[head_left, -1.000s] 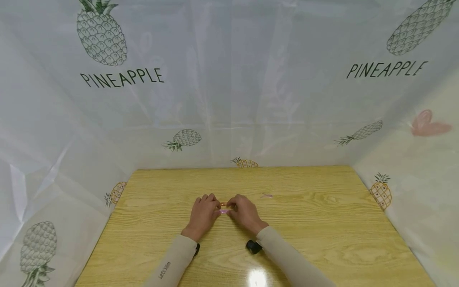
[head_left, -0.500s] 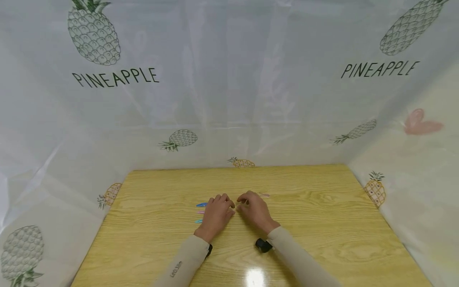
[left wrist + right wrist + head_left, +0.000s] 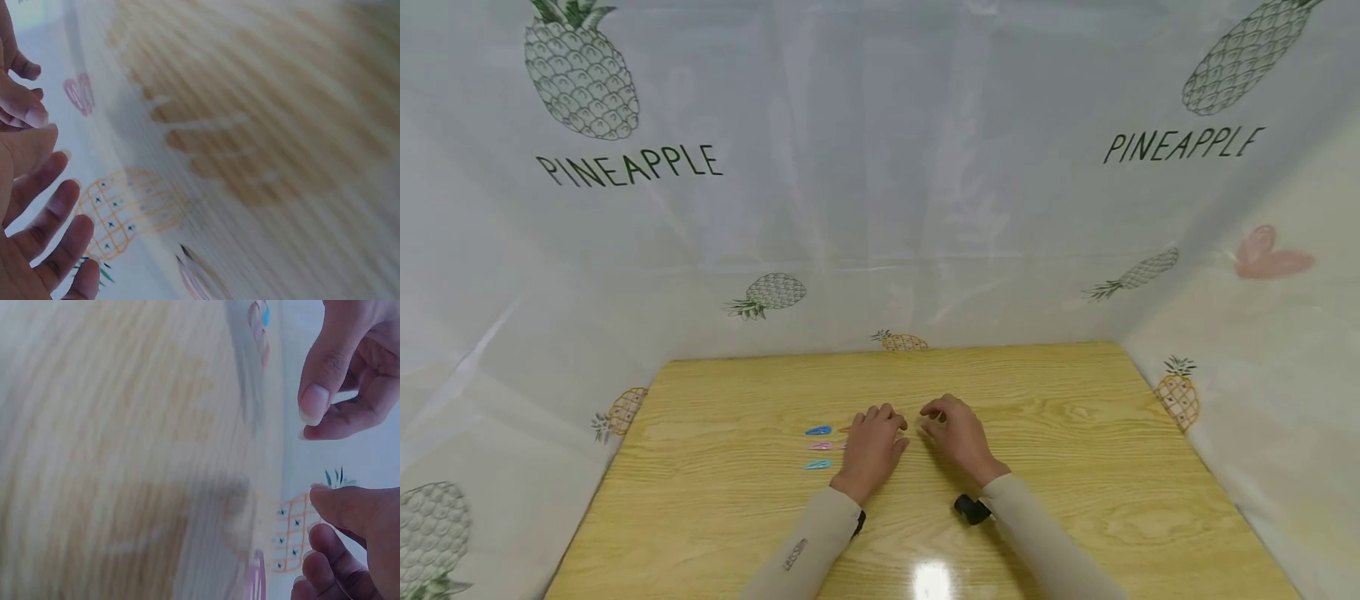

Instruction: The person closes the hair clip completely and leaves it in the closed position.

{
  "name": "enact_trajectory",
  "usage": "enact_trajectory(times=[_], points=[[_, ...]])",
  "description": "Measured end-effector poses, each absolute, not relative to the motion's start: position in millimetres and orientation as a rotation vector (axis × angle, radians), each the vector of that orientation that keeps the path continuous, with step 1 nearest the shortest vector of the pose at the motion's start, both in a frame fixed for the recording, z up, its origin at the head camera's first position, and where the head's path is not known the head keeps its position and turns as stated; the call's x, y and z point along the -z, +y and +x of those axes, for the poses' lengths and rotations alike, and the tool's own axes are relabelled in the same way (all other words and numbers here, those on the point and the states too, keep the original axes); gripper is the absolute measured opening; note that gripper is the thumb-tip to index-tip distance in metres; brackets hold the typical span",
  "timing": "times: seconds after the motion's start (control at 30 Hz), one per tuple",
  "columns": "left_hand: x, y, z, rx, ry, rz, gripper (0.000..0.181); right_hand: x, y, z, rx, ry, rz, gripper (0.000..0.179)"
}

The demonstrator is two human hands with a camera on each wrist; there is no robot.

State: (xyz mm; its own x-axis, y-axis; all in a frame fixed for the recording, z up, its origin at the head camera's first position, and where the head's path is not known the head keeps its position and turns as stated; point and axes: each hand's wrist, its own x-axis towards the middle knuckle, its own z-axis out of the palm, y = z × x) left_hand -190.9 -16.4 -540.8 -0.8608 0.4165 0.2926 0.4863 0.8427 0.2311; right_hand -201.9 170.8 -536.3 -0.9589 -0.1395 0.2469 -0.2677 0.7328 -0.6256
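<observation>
Three snap hair clips lie in a column on the table: a blue hair clip (image 3: 818, 431), a pink hair clip (image 3: 821, 446) and a teal hair clip (image 3: 818, 464). Just right of them rests my left hand's (image 3: 872, 446) palm side, over the ends of an orange hair clip (image 3: 844, 429) and a second pinkish clip, mostly hidden. Its fingers are spread, with nothing between them in the left wrist view. My right hand (image 3: 957, 435) hovers farther right, fingers loosely bent, thumb apart and nothing held. A pinkish-purple clip (image 3: 256, 575) shows below it in the right wrist view.
The wood-grain table (image 3: 737, 517) is enclosed by a white pineapple-print sheet (image 3: 880, 192) at the back and sides. A black wrist camera (image 3: 972, 508) sits under the right sleeve (image 3: 1045, 533). Light glares on the table near the front.
Both hands have moved right and drawn apart from the pink and orange clips they were touching. The blue, pink and teal clips have come into sight; the pale clip is now behind my right hand.
</observation>
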Motion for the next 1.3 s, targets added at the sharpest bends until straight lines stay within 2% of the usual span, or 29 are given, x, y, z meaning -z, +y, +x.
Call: enact_trajectory(times=[0.77, 1.3], points=[[538.1, 33.4, -210.2, 0.424, -2.897, -0.531, 0.025, 539.4, 214.8, -214.2, -1.017, -2.752, 0.193, 0.019], [543.9, 54.7, -217.1, 0.379, -2.945, -0.466, 0.028, 544.1, 220.5, -225.3, -0.959, -2.871, 0.061, 0.022]])
